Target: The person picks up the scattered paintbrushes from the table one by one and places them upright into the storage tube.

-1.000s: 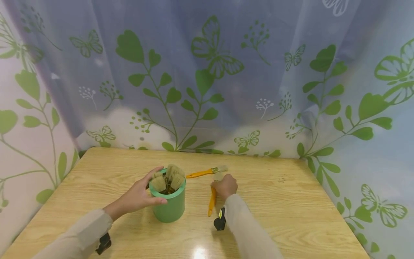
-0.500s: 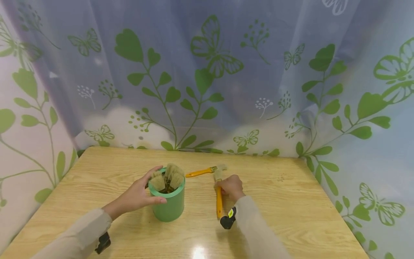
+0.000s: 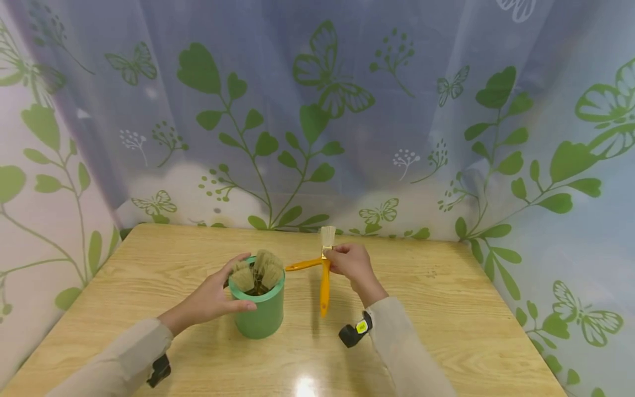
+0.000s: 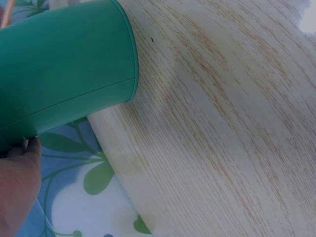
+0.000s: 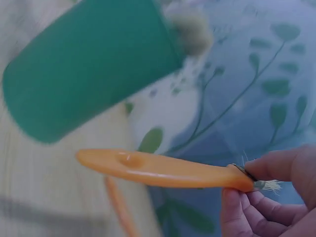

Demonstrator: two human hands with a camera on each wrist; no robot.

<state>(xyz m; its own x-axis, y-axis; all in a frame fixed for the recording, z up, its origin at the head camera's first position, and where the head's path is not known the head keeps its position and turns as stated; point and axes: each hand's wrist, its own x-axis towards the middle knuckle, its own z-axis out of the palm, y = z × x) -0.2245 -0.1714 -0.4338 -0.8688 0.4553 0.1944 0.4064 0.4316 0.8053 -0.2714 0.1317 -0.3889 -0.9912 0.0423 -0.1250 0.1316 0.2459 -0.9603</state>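
Note:
In the head view a green cylindrical pot [image 3: 259,322] stands on the table, several paintbrushes with pale bristles [image 3: 268,270] pointing up out of it. My left hand [image 3: 208,300] grips the pot near its rim, thumb on the near side and fingers round the far side. To the right, my right hand [image 3: 354,266] pinches a paintbrush [image 3: 324,289] at its metal ferrule. Its bristles point up and its orange handle [image 5: 163,170] hangs down over the table. A second orange-handled paintbrush [image 3: 302,265] lies behind it, its bristle end hidden by the held brush and hand.
The light wooden table [image 3: 421,320] ends at a back edge against a curtain [image 3: 397,138] printed with leaves and butterflies. Similar printed sheets hang at both sides. A bright light reflection shows near the table's front.
My right hand has picked the paintbrush up off the table, raising it and turning it upright with the bristles on top. My left hand and the pot have stayed in place.

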